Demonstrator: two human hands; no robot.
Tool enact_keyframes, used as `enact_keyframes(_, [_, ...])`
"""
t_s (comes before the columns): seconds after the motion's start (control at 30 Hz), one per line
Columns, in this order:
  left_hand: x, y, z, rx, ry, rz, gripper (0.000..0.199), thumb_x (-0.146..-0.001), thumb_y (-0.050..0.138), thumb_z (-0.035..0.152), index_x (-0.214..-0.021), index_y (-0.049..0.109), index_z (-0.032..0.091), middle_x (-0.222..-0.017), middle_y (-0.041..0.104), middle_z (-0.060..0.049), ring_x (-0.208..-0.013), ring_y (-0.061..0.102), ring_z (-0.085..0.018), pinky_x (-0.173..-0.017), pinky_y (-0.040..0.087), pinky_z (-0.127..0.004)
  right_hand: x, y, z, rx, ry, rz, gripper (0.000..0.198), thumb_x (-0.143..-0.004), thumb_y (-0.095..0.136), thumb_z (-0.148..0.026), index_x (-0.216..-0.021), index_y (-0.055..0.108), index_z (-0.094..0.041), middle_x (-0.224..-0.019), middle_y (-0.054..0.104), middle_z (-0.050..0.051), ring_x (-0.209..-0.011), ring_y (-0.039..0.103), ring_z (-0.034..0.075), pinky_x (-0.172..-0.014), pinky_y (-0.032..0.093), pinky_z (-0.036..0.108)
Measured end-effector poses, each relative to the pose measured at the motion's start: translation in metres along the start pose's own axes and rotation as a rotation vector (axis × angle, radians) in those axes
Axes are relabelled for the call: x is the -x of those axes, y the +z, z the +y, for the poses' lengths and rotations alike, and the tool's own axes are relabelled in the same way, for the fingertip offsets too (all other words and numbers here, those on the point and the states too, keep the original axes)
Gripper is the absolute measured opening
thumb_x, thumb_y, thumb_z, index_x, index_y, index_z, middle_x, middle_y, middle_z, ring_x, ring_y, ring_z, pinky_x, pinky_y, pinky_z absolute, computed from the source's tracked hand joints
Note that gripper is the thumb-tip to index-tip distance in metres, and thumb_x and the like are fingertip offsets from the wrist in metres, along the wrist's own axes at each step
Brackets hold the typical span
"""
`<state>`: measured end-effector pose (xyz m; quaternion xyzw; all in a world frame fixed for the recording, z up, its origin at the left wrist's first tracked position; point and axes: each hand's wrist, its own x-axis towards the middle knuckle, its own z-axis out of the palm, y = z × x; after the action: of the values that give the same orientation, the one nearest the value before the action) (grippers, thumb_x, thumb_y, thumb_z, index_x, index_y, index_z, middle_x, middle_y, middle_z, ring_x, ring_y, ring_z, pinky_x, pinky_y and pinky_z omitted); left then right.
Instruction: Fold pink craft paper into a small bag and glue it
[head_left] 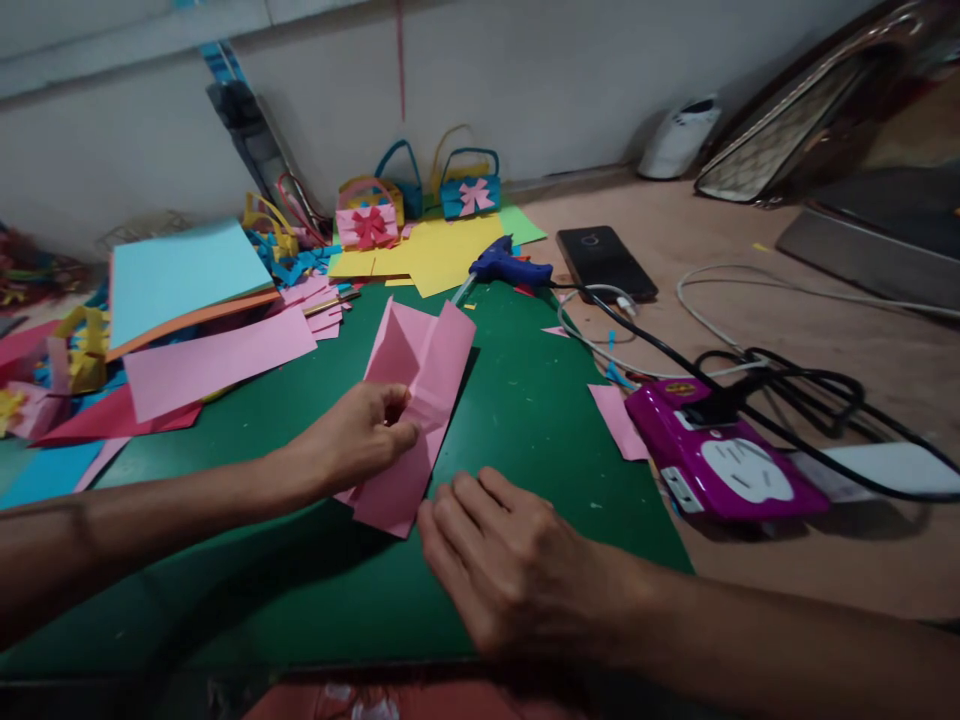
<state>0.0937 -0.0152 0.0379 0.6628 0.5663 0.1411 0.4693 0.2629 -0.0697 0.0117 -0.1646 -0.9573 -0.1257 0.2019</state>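
A creased piece of pink paper (442,370), partly folded, stands over the green mat (540,400). My left hand (360,435) pinches it near the middle, thumb and forefinger closed on the fold. Close by its lower right edge, my right hand (502,560) rests low over the mat with its fingers curled; the fingertips are hidden, so I cannot see whether anything is in them. Behind the paper's top edge lies a blue glue gun (514,264), its nozzle toward the paper.
Small paper bags with bows, such as a pink one (367,222), stand at the back on yellow paper (457,250). Coloured sheets (187,270) and scraps lie left. A black phone (606,262), a purple power strip (724,450) and tangled cables (795,385) occupy the right.
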Motion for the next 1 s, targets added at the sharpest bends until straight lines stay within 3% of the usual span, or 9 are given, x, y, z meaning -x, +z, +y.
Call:
enact_keyframes(0.13, [-0.006,-0.003,-0.002,-0.039,-0.004,-0.003,0.008,-0.068,0.048,0.022,-0.065,0.043,0.017,-0.055,0.035,0.006,-0.046,0.03,-0.007,-0.04,0.025,-0.018,0.004,0.007,0.001,-0.081,0.088,0.02,0.027,-0.088,0.038,-0.019,-0.09,0.063,-0.008,-0.095,0.065,0.015,-0.088,0.058,0.025,-0.068,0.045,0.037])
enact_keyframes(0.27, [-0.007,-0.006,0.0,-0.147,0.001,-0.015,0.005,-0.069,0.046,0.02,-0.066,0.046,0.016,-0.054,0.036,0.006,-0.047,0.031,-0.007,-0.041,0.024,-0.02,0.004,0.011,0.004,-0.215,0.118,-0.096,0.028,-0.089,0.042,-0.032,-0.095,0.06,-0.011,-0.088,0.063,0.009,-0.086,0.056,0.021,-0.071,0.043,0.035])
enact_keyframes(0.43, [-0.008,-0.007,0.005,-0.361,0.109,0.043,0.008,-0.069,0.046,0.016,-0.061,0.044,0.016,-0.054,0.041,0.005,-0.05,0.034,-0.008,-0.046,0.026,-0.021,0.003,0.007,0.009,-0.233,0.104,-0.184,0.027,-0.089,0.043,-0.032,-0.094,0.06,-0.013,-0.086,0.06,0.007,-0.082,0.054,0.021,-0.071,0.042,0.036])
enact_keyframes(0.57, [-0.015,-0.006,0.009,-0.397,0.167,0.031,0.014,-0.072,0.047,0.02,-0.059,0.043,0.016,-0.053,0.041,0.005,-0.049,0.035,-0.008,-0.046,0.026,-0.021,0.008,0.004,0.012,-0.201,0.105,-0.191,0.025,-0.088,0.044,-0.029,-0.091,0.062,-0.012,-0.086,0.06,0.008,-0.082,0.053,0.022,-0.073,0.041,0.038])
enact_keyframes(0.7, [-0.021,-0.002,0.019,-0.469,0.159,-0.019,0.02,-0.073,0.049,0.023,-0.056,0.041,0.016,-0.05,0.039,0.006,-0.048,0.033,-0.008,-0.047,0.024,-0.022,0.013,0.003,0.016,-0.193,0.114,-0.198,0.024,-0.088,0.044,-0.028,-0.093,0.061,-0.012,-0.088,0.059,0.008,-0.084,0.052,0.022,-0.074,0.04,0.038])
enact_keyframes(0.83, [-0.023,0.004,0.032,-0.626,0.161,0.007,0.011,-0.073,0.047,0.02,-0.063,0.044,0.016,-0.055,0.044,0.003,-0.049,0.034,-0.009,-0.047,0.024,-0.023,0.013,0.003,0.018,-0.199,0.09,-0.188,0.022,-0.088,0.044,-0.027,-0.086,0.061,-0.013,-0.082,0.058,0.006,-0.08,0.051,0.02,-0.071,0.04,0.036])
enact_keyframes(1.0, [-0.027,0.007,0.037,-0.672,0.13,-0.022,0.017,-0.072,0.044,0.014,-0.056,0.038,0.017,-0.05,0.033,0.006,-0.047,0.027,-0.008,-0.045,0.021,-0.023,0.014,0.003,0.018,-0.194,0.087,-0.198,0.02,-0.088,0.044,-0.024,-0.082,0.06,-0.014,-0.081,0.057,0.005,-0.076,0.05,0.018,-0.069,0.039,0.035])
